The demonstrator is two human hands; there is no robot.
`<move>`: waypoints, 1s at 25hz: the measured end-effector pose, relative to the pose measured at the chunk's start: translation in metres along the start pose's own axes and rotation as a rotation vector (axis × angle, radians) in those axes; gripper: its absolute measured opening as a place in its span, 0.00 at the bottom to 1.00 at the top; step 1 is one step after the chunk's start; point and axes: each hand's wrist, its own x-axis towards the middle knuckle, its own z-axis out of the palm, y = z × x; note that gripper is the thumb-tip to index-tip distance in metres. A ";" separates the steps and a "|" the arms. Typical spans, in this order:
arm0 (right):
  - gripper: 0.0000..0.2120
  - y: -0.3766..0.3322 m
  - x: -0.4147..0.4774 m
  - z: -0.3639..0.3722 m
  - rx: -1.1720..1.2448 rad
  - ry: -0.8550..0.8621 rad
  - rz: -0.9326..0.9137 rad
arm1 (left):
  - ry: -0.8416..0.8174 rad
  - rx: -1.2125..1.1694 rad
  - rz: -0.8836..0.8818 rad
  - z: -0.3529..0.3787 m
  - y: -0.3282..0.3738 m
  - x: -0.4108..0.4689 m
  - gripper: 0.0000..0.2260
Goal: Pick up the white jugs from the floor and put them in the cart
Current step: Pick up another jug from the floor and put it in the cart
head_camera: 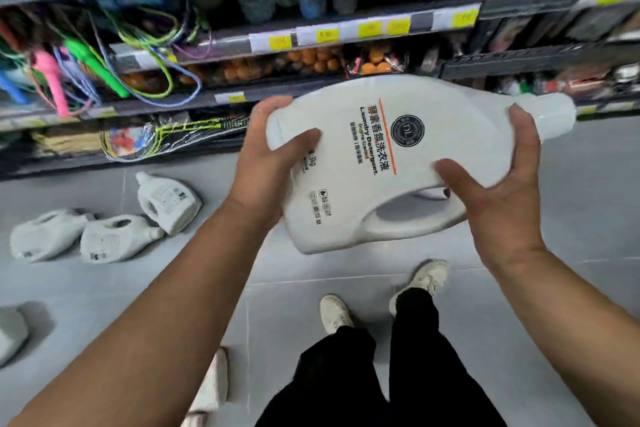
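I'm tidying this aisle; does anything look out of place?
Yes: three white jugs lie on their sides on the floor by the shelves, and a fourth shows at the left edge. No spill is visible.

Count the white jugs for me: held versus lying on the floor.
Held jug: 1
Floor jugs in full view: 3
Floor jug cut off at left edge: 1
White shape at bottom edge: unclear, uncounted
Total: 5

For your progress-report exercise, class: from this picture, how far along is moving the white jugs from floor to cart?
Done: nothing checkable; no cart is in view. In hand: one held jug, on its side, gripped by the left hand and right hand. To do: three floor jugs at the left, and probably an edge jug, cut off by the frame.
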 end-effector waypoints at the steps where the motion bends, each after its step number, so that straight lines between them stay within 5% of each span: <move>1: 0.40 -0.021 -0.007 -0.020 0.013 0.047 -0.017 | -0.043 0.011 0.019 0.017 0.020 -0.008 0.18; 9: 0.41 -0.092 -0.083 -0.192 0.044 0.446 -0.014 | -0.404 0.076 0.072 0.184 0.096 -0.083 0.20; 25: 0.37 -0.036 -0.287 -0.539 0.115 1.079 0.142 | -1.008 0.254 -0.102 0.564 -0.001 -0.312 0.20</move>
